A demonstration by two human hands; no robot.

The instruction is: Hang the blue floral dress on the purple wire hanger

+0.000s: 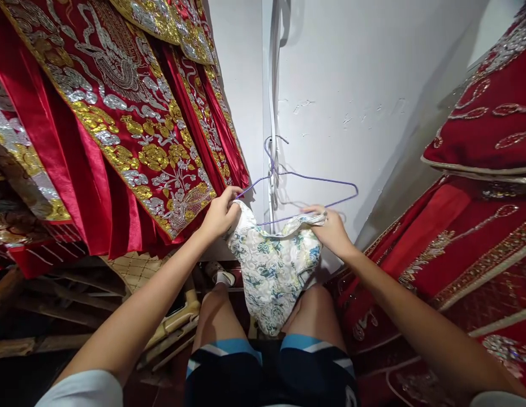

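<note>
Hanger (305,180) against the wall (352,85), garment (274,265) below it, robes (119,113) left and right

The light in here is bright and fairly even, coming from above and a little behind, so the far white wall (352,85) glows pale while the floor at the near left sinks into murk. A soft grey shadow runs diagonally down that wall at the right, and the purple hanger (305,186) throws a thin double shadow just beside itself. The metallic embroidery on the red garments at the left (119,113) catches small glints without real glare. Focus is sharp in the middle; toward the edges everything bows and stretches, and the near arms look oddly long.
</note>
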